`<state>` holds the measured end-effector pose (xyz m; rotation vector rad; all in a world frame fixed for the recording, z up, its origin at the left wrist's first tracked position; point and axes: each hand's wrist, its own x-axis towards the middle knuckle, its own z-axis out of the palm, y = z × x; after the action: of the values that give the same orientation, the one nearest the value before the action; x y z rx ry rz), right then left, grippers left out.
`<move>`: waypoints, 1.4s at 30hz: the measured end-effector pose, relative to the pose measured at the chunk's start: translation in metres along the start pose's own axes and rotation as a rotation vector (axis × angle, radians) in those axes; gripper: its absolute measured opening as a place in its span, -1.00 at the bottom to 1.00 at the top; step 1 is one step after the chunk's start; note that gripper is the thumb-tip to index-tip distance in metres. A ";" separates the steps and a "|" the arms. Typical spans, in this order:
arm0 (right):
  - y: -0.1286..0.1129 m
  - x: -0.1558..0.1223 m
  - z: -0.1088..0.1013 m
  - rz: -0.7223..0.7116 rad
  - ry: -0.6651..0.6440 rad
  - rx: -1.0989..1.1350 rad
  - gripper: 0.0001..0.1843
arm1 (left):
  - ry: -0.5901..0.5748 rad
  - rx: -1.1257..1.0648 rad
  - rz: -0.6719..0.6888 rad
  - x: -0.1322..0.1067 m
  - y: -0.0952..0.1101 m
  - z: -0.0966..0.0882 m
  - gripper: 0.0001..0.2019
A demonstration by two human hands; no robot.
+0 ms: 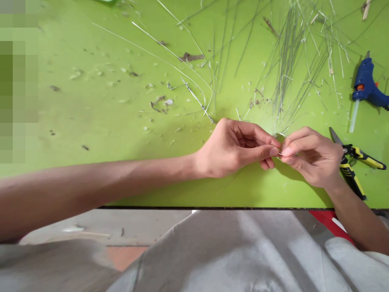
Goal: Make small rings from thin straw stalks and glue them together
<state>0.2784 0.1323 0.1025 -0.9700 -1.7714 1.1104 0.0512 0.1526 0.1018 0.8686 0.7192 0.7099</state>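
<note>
A thin silvery wire (pixel 285 135) curves in a small loop between my two hands, just above the green table (pixel 100 121). My left hand (pixel 240 148) pinches one part of it between thumb and forefinger. Close against it, my right hand (pixel 313 152) pinches the wire too, fingertips nearly touching those of the left. Where exactly the wire ends run is hidden by the fingers. Beyond my left hand lies a twisted wire piece (pixel 197 100) with long curved strands.
A bundle of straight wires (pixel 287 61) spreads over the table's far side. At right are a blue glue gun (pixel 366 79) and yellow-black pruning shears (pixel 352 156), blades apart, beside my right hand. Scraps and bark bits (pixel 191 57) are scattered about. The table's front edge (pixel 212 208) runs near my body.
</note>
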 end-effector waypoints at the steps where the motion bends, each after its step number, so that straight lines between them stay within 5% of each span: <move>1: 0.002 0.000 -0.001 -0.024 -0.017 -0.014 -0.81 | -0.015 -0.008 -0.002 0.000 0.000 0.000 -0.62; 12: 0.006 0.000 -0.001 -0.218 -0.075 -0.070 -0.69 | -0.052 0.013 -0.073 0.000 0.002 -0.004 -0.85; 33: 0.004 -0.004 0.005 -0.181 -0.037 -0.091 -0.74 | -0.031 0.090 -0.051 -0.001 0.002 -0.004 -0.85; 42: -0.005 -0.005 0.006 0.003 -0.043 -0.060 -0.83 | 0.039 0.152 -0.020 -0.004 0.002 0.000 -0.96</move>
<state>0.2739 0.1241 0.1040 -0.9912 -1.8474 1.0931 0.0483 0.1501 0.1049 0.9865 0.8238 0.6623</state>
